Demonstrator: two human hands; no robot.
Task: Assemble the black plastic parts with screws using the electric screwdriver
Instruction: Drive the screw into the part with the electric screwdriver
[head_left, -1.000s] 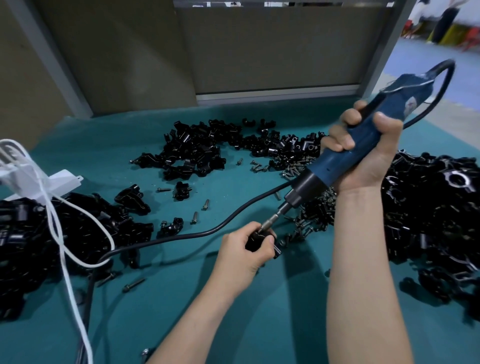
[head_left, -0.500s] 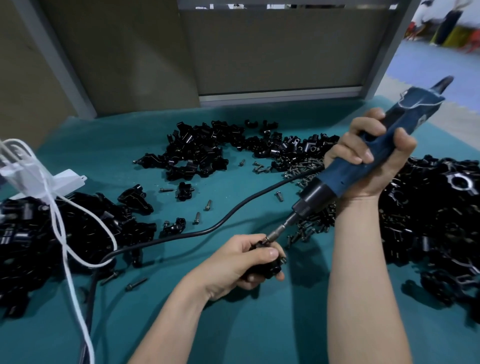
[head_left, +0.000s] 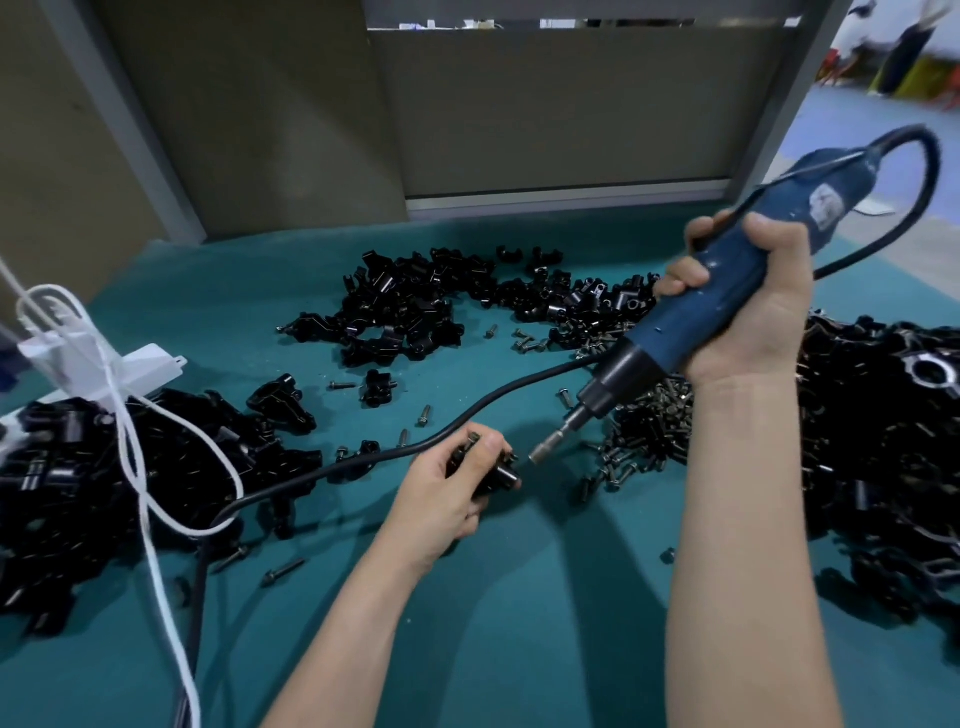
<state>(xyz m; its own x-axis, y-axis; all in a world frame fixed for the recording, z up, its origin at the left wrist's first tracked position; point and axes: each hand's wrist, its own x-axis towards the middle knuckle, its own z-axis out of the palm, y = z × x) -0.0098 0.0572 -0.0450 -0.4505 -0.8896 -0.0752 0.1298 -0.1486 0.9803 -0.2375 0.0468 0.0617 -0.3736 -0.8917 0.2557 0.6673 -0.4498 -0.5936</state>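
**Much left to assemble, 1 piece in hand**

The teal table carries 3 heaps of black plastic parts: the biggest at the right, another at the left, a smaller one at the back. I cannot tell which heap is finished work. So many pieces and loose screws lie about that, in my judgement, most of the job remains.

The blue electric screwdriver is tilted, nose down toward the left. The right hand has all its fingers clenched around the body of the tool. Its black cable runs across the table toward the left.

The left hand holds 1 small black part low over the middle of the table, fingers curled round it. The part is dark and glossy, mostly hidden by the fingers, and I cannot see whether a screw sits in it. The bit points at it from just beside, not touching.
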